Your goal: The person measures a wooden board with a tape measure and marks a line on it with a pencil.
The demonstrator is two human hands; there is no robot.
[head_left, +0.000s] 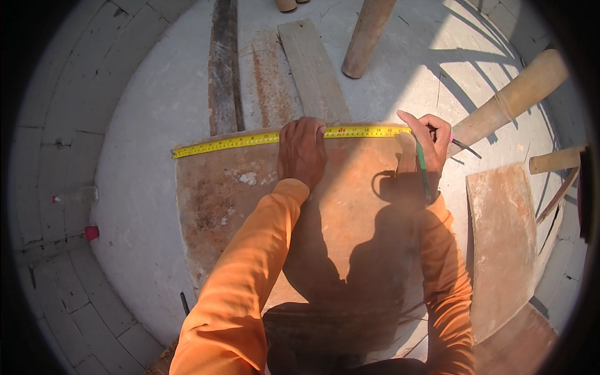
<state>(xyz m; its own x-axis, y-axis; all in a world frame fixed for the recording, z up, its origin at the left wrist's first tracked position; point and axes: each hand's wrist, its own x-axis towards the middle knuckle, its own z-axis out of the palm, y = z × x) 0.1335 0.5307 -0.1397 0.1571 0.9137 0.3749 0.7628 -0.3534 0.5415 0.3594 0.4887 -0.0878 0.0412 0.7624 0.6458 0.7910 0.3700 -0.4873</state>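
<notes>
A yellow tape measure [219,145] stretches along the upper edge of a brown, stained board [222,237]. My left hand [302,153] curls over the tape near its middle, pressing it against that edge. At the tape's right end, my right hand [431,147] grips the tape measure, its case mostly hidden in the fingers, with the index finger raised. A green strip [422,165] hangs down from this hand, and a small pink-and-dark item shows just beside it. Shadows of my arms and head fall across the board.
Wooden planks [312,69] lie beyond the board. Bamboo poles [525,87] sit upper right, another board [500,250] at right. A grey block wall [62,125] curves round the pale floor [137,187]; a plastic bottle [78,197] and red cup [92,233] are at left.
</notes>
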